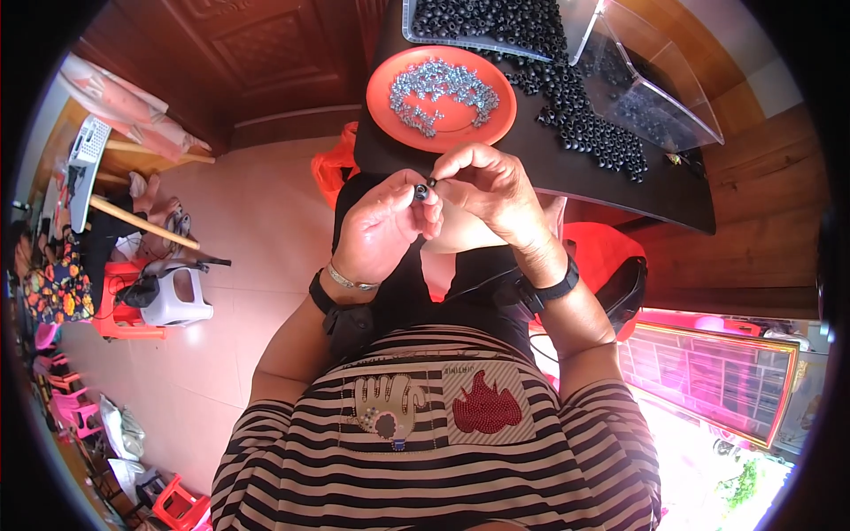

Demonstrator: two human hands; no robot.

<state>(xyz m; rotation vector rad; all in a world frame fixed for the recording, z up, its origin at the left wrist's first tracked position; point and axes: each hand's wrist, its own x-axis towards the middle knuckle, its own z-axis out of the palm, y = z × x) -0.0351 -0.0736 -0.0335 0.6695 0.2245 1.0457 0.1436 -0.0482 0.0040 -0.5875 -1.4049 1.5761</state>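
Note:
My left hand (379, 228) is closed around a small black round knob-like part (421, 191), its end with a hole turned up between thumb and fingers. Close beside it, my right hand (498, 196) pinches thumb and forefinger together right at that part. Whatever tiny piece sits between those right fingertips is too small to name. Just beyond both hands, an orange-red plate (379, 111) carries many small silver metal pieces, which look like screws. To its right, a heap of black parts (595, 119) of the same look spreads over the dark table (677, 196).
A clear plastic bin (434, 37) full of black parts stands at the table's far edge, with another clear box (677, 124) tipped at the right. A red plastic bag (333, 168) hangs by the table's left edge. White stool (180, 299) and red stool (124, 305) stand on the left.

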